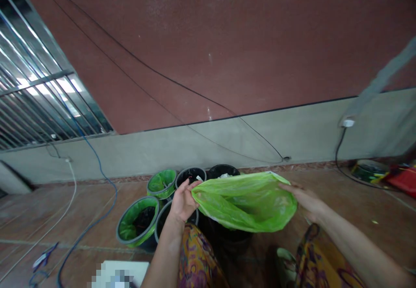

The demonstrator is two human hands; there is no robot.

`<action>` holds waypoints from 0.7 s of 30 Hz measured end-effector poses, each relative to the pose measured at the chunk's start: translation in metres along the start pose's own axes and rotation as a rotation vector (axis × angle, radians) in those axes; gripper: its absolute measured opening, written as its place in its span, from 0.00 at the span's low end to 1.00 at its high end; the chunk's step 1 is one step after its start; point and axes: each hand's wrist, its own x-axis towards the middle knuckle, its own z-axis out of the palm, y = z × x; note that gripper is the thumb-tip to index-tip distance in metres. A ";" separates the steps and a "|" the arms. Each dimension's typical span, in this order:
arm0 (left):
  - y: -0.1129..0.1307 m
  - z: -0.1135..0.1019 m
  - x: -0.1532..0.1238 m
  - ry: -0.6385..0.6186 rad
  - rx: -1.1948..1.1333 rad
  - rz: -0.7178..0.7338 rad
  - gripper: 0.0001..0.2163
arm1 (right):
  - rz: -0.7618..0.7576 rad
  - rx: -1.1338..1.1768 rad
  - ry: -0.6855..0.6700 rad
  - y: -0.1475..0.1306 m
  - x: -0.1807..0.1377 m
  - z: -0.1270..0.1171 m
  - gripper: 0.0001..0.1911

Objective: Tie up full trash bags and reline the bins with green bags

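A bright green plastic bag (pixel 247 205) is stretched wide between my hands, its mouth spread open. My left hand (pixel 184 201) pinches the bag's left edge between thumb and fingers. At the opposite edge my right hand (pixel 302 199) grips the plastic, its fingers partly hidden by the bag. Below the bag stands a dark bin (pixel 232 238), mostly covered from view. Beside my left hand are a green-lined bin (pixel 156 212) and another dark bin (pixel 161 223) partly behind my forearm.
Against the wall stand a smaller green-lined bin (pixel 149 190) and two black-lined bins. A blue cable (pixel 113 201) and a white hose (pixel 72 188) cross the floor at left. A white board (pixel 143 268) lies in front. A red item (pixel 403 179) is at far right.
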 end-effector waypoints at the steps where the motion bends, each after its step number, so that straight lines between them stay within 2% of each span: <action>1: 0.001 0.000 -0.002 0.002 0.031 0.004 0.18 | -0.005 -0.037 0.034 0.006 0.004 -0.005 0.09; 4: 0.000 0.002 -0.005 0.018 0.174 0.064 0.18 | 0.001 -0.242 0.093 0.016 0.016 -0.019 0.10; 6: -0.003 0.004 -0.005 0.008 0.271 0.117 0.20 | -0.014 -0.523 0.121 0.017 0.020 -0.024 0.11; 8: -0.006 0.008 -0.006 -0.003 0.369 0.172 0.20 | -0.100 -0.849 0.205 0.011 0.018 -0.020 0.15; 10: -0.009 0.016 -0.006 -0.024 0.487 0.227 0.18 | -0.275 -1.033 0.250 0.002 0.007 -0.003 0.22; 11: -0.011 0.021 -0.006 -0.050 0.548 0.251 0.18 | -0.388 -1.043 0.200 -0.004 0.000 0.011 0.25; 12: -0.012 0.027 -0.006 -0.084 0.604 0.275 0.18 | -0.479 -0.980 0.062 -0.009 -0.007 0.027 0.26; 15: -0.015 0.047 -0.007 -0.201 0.734 0.354 0.17 | -0.598 -0.791 -0.396 -0.024 -0.023 0.077 0.26; 17: -0.016 0.058 -0.009 -0.275 0.788 0.392 0.17 | -0.659 -0.766 -0.542 -0.028 -0.026 0.102 0.21; 19: -0.016 0.063 -0.010 -0.319 0.823 0.422 0.16 | -0.672 -0.817 -0.590 -0.030 -0.025 0.115 0.13; 21: -0.017 0.061 -0.010 -0.298 0.849 0.479 0.16 | -0.677 -0.906 -0.515 -0.032 -0.025 0.120 0.08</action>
